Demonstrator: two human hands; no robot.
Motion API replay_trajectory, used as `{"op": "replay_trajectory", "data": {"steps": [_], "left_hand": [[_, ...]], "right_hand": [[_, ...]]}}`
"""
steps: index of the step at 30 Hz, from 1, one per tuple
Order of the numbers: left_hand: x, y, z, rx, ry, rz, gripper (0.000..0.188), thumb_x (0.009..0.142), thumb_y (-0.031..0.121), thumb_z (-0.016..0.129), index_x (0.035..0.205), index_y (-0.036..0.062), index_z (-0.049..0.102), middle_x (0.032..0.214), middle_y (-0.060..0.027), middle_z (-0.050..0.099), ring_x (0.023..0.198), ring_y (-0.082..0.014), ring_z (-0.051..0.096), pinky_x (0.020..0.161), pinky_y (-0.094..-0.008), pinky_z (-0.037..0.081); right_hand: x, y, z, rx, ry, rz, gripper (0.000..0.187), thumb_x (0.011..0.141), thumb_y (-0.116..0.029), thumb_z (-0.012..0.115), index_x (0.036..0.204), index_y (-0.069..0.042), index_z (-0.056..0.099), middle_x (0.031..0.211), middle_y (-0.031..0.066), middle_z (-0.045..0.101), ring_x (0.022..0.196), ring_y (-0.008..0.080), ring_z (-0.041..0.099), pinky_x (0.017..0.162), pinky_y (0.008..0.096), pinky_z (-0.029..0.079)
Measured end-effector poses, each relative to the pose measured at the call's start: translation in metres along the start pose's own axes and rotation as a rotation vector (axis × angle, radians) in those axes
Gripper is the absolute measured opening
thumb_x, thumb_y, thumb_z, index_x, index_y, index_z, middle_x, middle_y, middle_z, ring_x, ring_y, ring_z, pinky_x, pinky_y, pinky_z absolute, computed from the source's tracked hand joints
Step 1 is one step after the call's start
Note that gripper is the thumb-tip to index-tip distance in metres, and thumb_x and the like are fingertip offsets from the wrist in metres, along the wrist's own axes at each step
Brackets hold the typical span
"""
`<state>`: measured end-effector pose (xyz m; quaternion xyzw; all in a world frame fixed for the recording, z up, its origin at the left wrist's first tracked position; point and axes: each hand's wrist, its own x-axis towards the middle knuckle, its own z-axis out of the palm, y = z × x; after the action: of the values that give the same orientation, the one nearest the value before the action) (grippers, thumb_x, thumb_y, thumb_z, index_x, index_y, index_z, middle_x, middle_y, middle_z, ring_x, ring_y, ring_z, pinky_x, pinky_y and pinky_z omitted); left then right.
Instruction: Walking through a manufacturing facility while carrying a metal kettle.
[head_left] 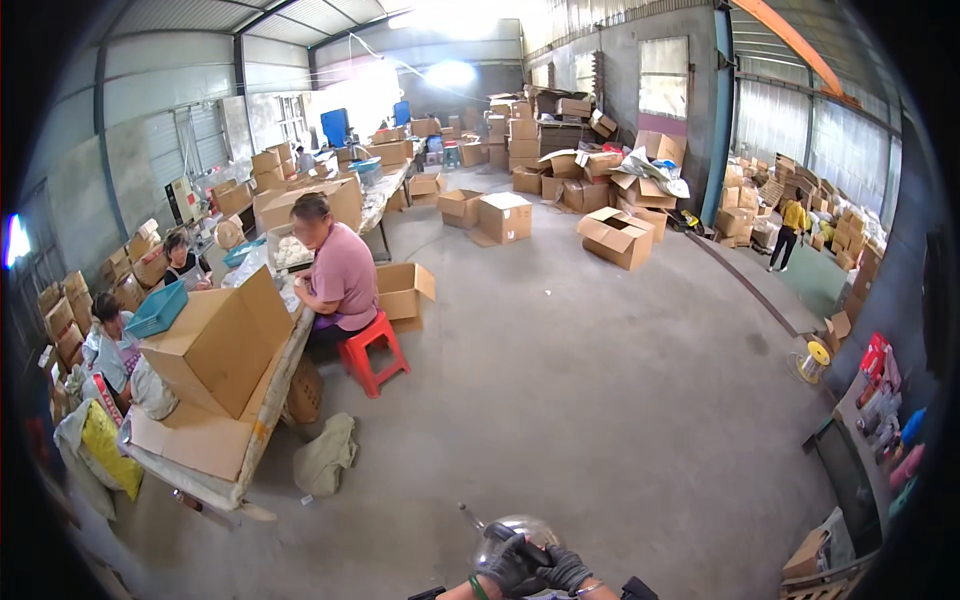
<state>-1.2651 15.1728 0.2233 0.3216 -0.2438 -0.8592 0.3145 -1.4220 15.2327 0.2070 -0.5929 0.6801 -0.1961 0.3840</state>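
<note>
Low in the head view, both my hands wear dark grey gloves and come close together. My left hand [507,566], with a green bangle at its wrist, closes on a dark handle-like piece [534,552]. Right beside it, my right hand [566,571] has curled fingers on the same dark piece. Just beyond and beneath them shows a shiny rounded vessel [528,524], kettle-like, with a thin spout-like part [466,511] sticking out to the left. My hands cover much of the vessel, and its exact kind is hard to make out.
A concrete floor [560,400] stretches ahead. On the left, a long table [270,410] carries a big carton [215,350] and a blue basket [158,308]. One person sits on a red stool [372,352]; others work beyond. Cartons [615,238] pile up farther back. A yellow spool [813,361] stands right.
</note>
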Motion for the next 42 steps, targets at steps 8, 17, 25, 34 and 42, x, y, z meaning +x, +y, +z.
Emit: {"op": "replay_trajectory", "data": {"steps": [8, 17, 25, 34, 42], "left_hand": [[-0.047, 0.071, -0.064, 0.141, -0.068, 0.04, 0.067, 0.059, 0.051, 0.072, 0.109, 0.0096, 0.054, 0.105, -0.0075, 0.058, 0.098, -0.0252, 0.054, 0.092, -0.0426, 0.038], [-0.055, 0.117, -0.084, 0.053, -0.052, -0.064, 0.037, 0.085, 0.029, 0.06, 0.114, 0.0076, 0.053, 0.108, -0.0074, 0.06, 0.105, -0.0221, 0.053, 0.095, -0.0361, 0.041], [-0.045, 0.102, -0.12, -0.49, 0.305, 0.038, 0.027, 0.08, 0.021, 0.068, 0.102, 0.0075, 0.059, 0.096, -0.0085, 0.063, 0.087, -0.0225, 0.061, 0.077, -0.036, 0.052], [-0.124, 0.116, -0.167, -0.744, 0.579, 0.326, 0.022, 0.08, 0.022, 0.067, 0.094, 0.0059, 0.061, 0.082, -0.0074, 0.064, 0.076, -0.0219, 0.062, 0.071, -0.0343, 0.052], [-0.253, 0.126, -0.268, -0.806, 0.694, 0.616, 0.022, 0.084, 0.026, 0.061, 0.097, 0.0078, 0.062, 0.091, -0.0077, 0.064, 0.082, -0.0226, 0.062, 0.072, -0.0354, 0.052]], "right_hand": [[0.055, -0.071, 0.06, -0.05, -0.119, 0.023, 0.05, 0.065, -0.033, 0.068, 0.107, -0.009, 0.058, 0.096, 0.016, 0.064, 0.089, 0.0317, 0.062, 0.078, 0.0387, 0.049], [0.102, -0.137, 0.051, 0.374, -0.491, 0.017, 0.043, 0.072, -0.018, 0.067, 0.112, -0.006, 0.057, 0.1, 0.0098, 0.063, 0.094, 0.0216, 0.057, 0.081, 0.0336, 0.046], [0.148, -0.164, 0.07, 0.412, -0.702, -0.208, 0.057, 0.069, -0.021, 0.072, 0.121, -0.005, 0.053, 0.107, 0.006, 0.061, 0.097, 0.0181, 0.055, 0.085, 0.0311, 0.045], [0.176, -0.212, 0.176, 0.155, -0.972, -0.481, 0.054, 0.065, -0.018, 0.07, 0.115, -0.004, 0.054, 0.099, 0.0063, 0.062, 0.091, 0.017, 0.057, 0.081, 0.03, 0.047], [0.14, -0.309, 0.326, -0.059, -1.032, -0.666, 0.059, 0.065, -0.017, 0.072, 0.118, -0.003, 0.05, 0.099, 0.0082, 0.062, 0.09, 0.0183, 0.058, 0.08, 0.0316, 0.048]]}}
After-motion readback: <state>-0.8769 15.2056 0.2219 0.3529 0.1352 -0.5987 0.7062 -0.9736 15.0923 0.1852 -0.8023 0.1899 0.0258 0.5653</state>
